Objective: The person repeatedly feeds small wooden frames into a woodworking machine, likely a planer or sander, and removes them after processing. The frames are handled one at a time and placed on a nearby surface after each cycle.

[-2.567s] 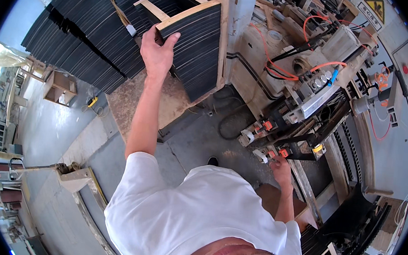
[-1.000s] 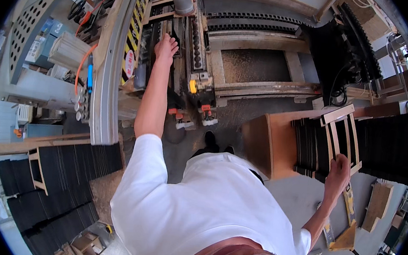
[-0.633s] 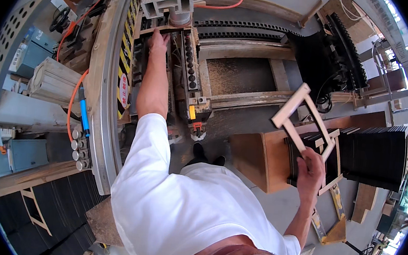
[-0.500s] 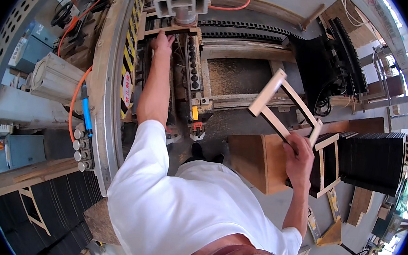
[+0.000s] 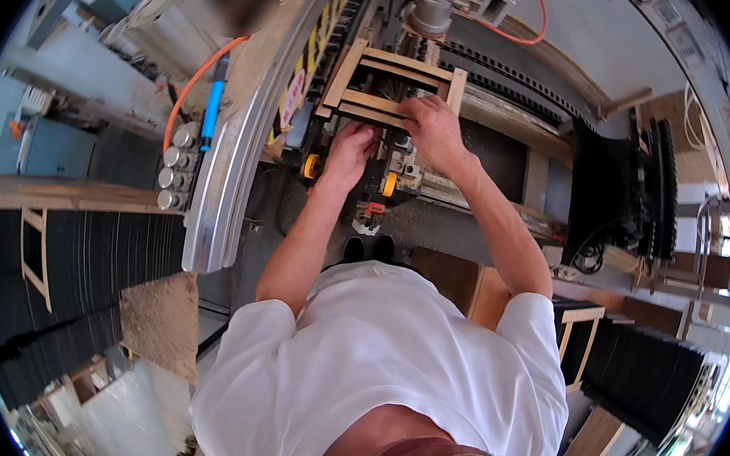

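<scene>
A pale wooden frame (image 5: pixel 344 74) with dark edges lies across the machine bed ahead of me. My right hand (image 5: pixel 434 132) is closed on its near rail, toward the right end. My left hand (image 5: pixel 352 151) is just below that dark near edge, its fingers curled together. What those fingers hold, if anything, is hidden. Yellow round knobs, one on the left (image 5: pixel 310 166) and one on the right (image 5: pixel 390 183), flank the bed's near end. Above the frame's far side hangs a grey metal machine head (image 5: pixel 432 12).
A metal rail (image 5: pixel 229 173) with a blue air gun (image 5: pixel 212 115) and orange hose runs along the left. Black cable chain (image 5: pixel 517 81) crosses behind. Stacked dark-edged frames stand at the left (image 5: pixel 92 274) and right (image 5: pixel 639 365). A brown box (image 5: pixel 489 295) stands near my right elbow.
My right hand has brought the wooden frame from the right onto the machine bed. My left hand has come back toward me from the far part of the bed. The view has shifted.
</scene>
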The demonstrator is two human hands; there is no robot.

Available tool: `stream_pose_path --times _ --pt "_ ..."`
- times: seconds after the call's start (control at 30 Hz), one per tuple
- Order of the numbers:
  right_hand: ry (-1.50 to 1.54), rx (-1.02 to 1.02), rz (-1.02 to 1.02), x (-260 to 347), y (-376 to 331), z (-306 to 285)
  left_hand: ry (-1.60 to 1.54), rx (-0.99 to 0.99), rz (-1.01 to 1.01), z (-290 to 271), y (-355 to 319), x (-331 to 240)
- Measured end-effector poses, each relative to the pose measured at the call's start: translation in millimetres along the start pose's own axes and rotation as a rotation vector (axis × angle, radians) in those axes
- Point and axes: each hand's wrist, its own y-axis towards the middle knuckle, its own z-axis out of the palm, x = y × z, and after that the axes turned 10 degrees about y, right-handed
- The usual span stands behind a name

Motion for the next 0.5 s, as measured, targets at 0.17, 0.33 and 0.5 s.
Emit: stream_pose_path --times 0.17,0.33,0.5 --pt "-0.053 0.131 -0.096 1.0 7.8 16.7 -0.205 0.066 0.096 -12.7 13.1 12.7" --pt "0.012 0.158 -0.028 -16.7 19.4 21.1 -0.179 -0.22 0.118 6.5 6.2 21.5" --pt "0.03 0.089 -0.04 -38.9 54.6 37.1 -0.171 -0.203 0.208 -3.5 -65.4 24.4"
